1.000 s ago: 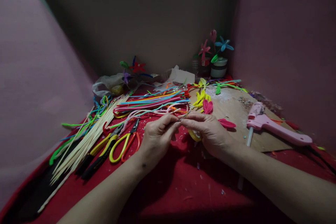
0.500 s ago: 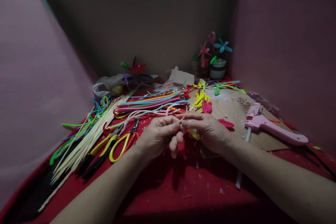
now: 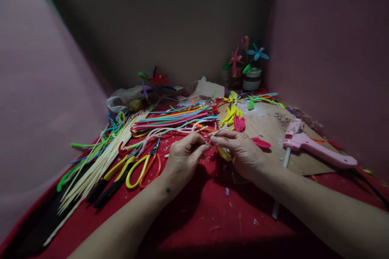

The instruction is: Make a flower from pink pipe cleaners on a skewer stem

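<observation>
Near the middle of the table, my right hand [image 3: 240,147] pinches a short pale pipe cleaner [image 3: 219,130], whose end sticks up past the fingertips. Just left of it, my left hand [image 3: 187,158] has thumb and forefinger pressed together; whatever they hold is too small to make out. The two sets of fingertips almost meet. Behind the hands lies a bundle of coloured pipe cleaners [image 3: 179,119]. Beyond the right hand are yellow pipe-cleaner loops [image 3: 230,116] and a pink looped petal [image 3: 239,123].
Bamboo sticks [image 3: 100,162], pliers [image 3: 117,176] and yellow-and-orange-handled scissors [image 3: 138,174] lie left. On the right, a pink glue gun [image 3: 316,149] rests on cardboard [image 3: 273,129], its cord trailing right. Pipe-cleaner flowers [image 3: 257,53] stand in containers at the back. Red cloth [image 3: 194,218] covers the table.
My left hand has turned, its lower fingers now tucked out of sight, and its fingertips have drawn slightly left. The pale pipe cleaner now tilts more to the right in my right hand.
</observation>
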